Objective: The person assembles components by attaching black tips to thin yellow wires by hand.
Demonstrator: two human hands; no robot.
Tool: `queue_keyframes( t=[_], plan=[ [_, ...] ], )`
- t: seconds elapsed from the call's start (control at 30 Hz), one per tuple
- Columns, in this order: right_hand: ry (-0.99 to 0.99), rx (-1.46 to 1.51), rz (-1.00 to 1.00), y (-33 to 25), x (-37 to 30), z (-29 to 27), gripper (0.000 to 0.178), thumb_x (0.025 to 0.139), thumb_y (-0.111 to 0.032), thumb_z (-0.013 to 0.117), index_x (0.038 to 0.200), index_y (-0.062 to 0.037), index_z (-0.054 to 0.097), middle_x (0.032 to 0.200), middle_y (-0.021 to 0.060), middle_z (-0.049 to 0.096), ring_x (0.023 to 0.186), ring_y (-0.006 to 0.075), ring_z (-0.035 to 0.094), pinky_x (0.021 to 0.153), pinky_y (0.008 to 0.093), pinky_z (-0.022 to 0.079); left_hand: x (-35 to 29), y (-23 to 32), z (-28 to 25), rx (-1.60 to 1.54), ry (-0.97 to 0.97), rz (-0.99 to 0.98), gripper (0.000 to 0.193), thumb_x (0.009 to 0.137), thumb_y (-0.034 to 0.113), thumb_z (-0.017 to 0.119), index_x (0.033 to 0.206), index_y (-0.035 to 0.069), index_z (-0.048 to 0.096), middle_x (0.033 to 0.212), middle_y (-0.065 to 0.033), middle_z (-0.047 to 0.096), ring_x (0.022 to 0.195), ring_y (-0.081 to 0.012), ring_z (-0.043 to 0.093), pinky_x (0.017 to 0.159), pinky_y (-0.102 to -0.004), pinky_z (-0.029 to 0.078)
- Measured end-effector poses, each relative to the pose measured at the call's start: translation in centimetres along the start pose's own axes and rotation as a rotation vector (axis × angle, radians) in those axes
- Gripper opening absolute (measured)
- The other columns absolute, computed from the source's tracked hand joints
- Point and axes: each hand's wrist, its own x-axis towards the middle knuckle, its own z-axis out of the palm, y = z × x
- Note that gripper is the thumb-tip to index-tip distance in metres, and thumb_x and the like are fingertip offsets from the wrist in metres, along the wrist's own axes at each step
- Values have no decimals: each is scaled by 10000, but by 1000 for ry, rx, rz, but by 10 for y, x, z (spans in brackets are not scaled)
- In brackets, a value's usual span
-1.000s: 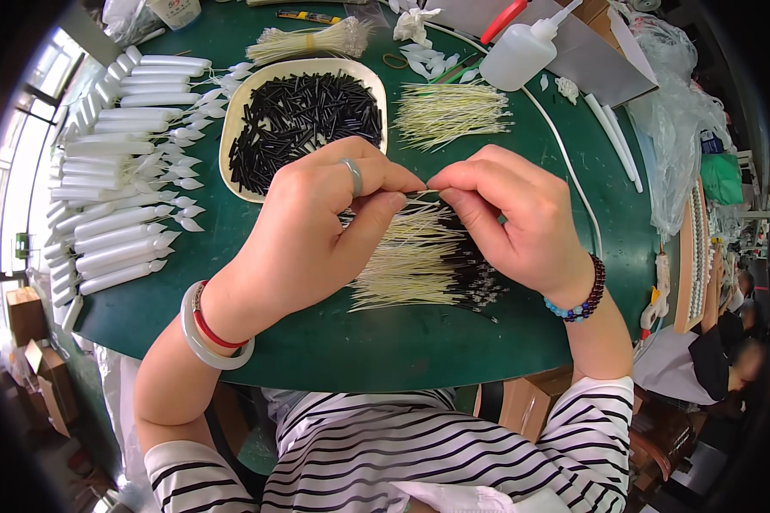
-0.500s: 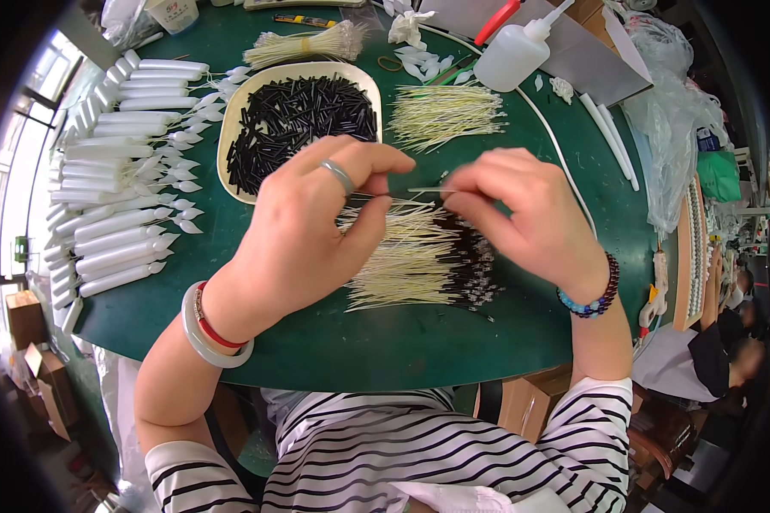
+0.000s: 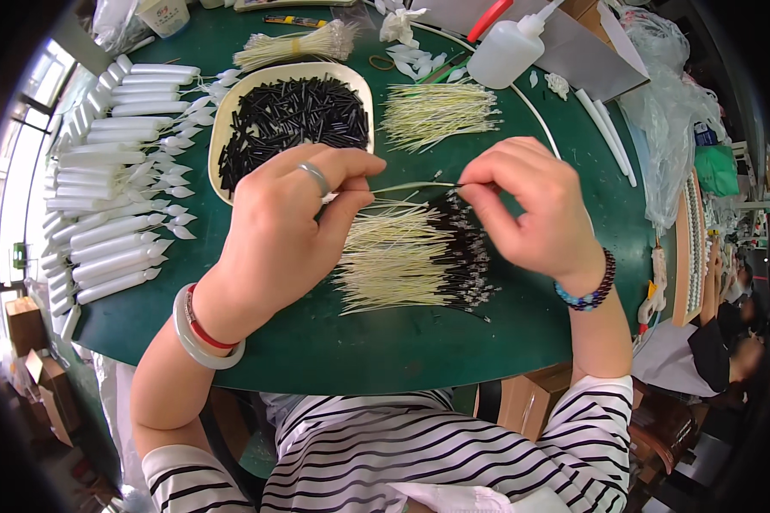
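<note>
Between my hands stretches a thin pale wire, slightly bowed. My left hand is closed, pinching its left end between thumb and fingertips. The thumb and forefinger of my right hand pinch its other end, where a dark bit shows, too small to make out. Just below lies a pile of pale yellow wires with black-sleeved right ends. A cream dish of short black tubes stands behind my left hand, which hides its near edge. More plain wires lie farther back.
Rows of white candle-shaped lights fill the left side of the green table. At the back are a bundle of wires, a white squeeze bottle and a grey box. Two white tubes lie on the right.
My right hand, blurred before, is now still and pinches the wire's right end. My left hand sits slightly farther left, and more wire shows between the hands.
</note>
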Motion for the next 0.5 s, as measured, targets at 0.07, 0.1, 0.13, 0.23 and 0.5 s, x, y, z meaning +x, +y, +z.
queue_keyframes(
  t=[0.07,0.1,0.13,0.23,0.5],
  plan=[
    [1,29,15,-5,0,4,101,747,-71,692,807,-54,614,716,56,592,665,237,583,653,336,442,1,-3,0,37,-73,43,155,750,-90,646,884,-13,651,798,-101,637,715,-183,632,643,-271,498],
    [1,25,20,-5,1,6,101,747,-71,692,807,-54,614,716,56,592,665,237,583,653,336,442,1,-3,0,31,-76,46,155,750,-90,646,884,-13,651,798,-101,637,715,-183,632,643,-271,498],
    [19,37,-12,-5,2,9,103,748,-80,697,805,-57,614,716,52,584,663,232,578,646,332,441,0,-2,-1,13,-101,42,144,751,-81,647,878,-13,648,793,-100,632,708,-187,625,637,-268,490],
    [74,64,-60,-6,4,14,104,750,-88,703,800,-63,614,714,43,562,657,222,566,633,320,437,-1,2,-1,-42,-133,-4,89,754,-66,645,826,-15,631,774,-97,619,680,-198,603,616,-258,470],
    [67,164,-49,-2,1,14,93,741,-84,702,731,-51,615,678,56,571,657,226,565,610,328,447,1,1,1,92,-68,193,103,718,-52,662,788,5,611,750,-93,572,669,-279,557,602,-353,457]
  ],
)
